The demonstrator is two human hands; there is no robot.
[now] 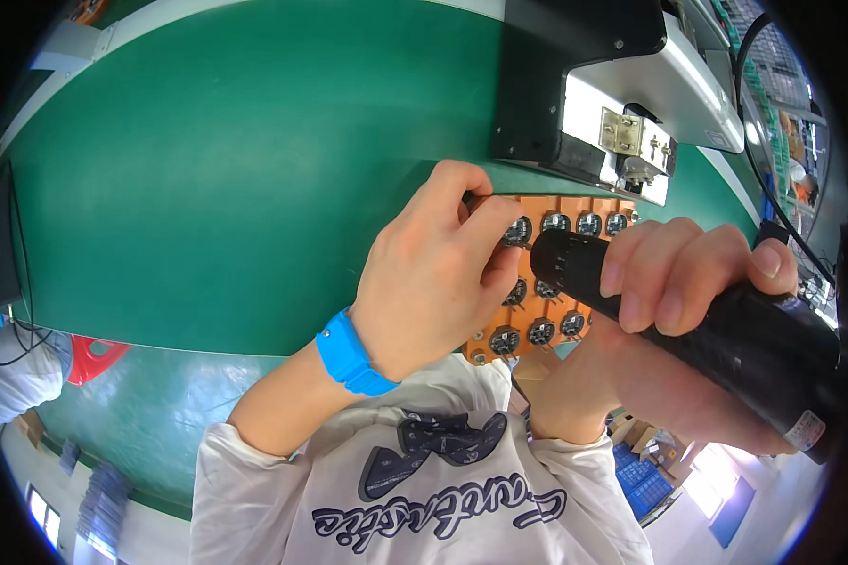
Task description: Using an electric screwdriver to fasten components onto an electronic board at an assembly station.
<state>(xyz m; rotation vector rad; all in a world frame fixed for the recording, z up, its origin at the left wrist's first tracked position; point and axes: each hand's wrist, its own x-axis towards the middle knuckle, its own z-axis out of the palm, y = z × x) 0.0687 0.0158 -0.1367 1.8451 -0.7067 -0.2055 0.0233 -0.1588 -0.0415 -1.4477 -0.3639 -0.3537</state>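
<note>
My right hand (693, 278) is wrapped round a black electric screwdriver (744, 348), a thick cylinder slanting across the right side. Its front end hangs over an orange fixture (528, 320), hiding part of it. Several round black parts with thin pins sit in rows in the fixture; one round part (541, 331) lies near its front edge. My left hand (443, 250), with a blue band on the wrist, rests at the fixture's left side. Its fingers are bent and drawn together beside a round part (517, 231) in the back row; what they pinch is hidden.
A black and silver machine (622, 113) with a metal bracket stands close behind the fixture. Green table surface (207, 188) stretches to the left. A black cable (763, 179) runs down at the right. Past the table's near left edge are a red object (94, 358) and another person's clothing (19, 377).
</note>
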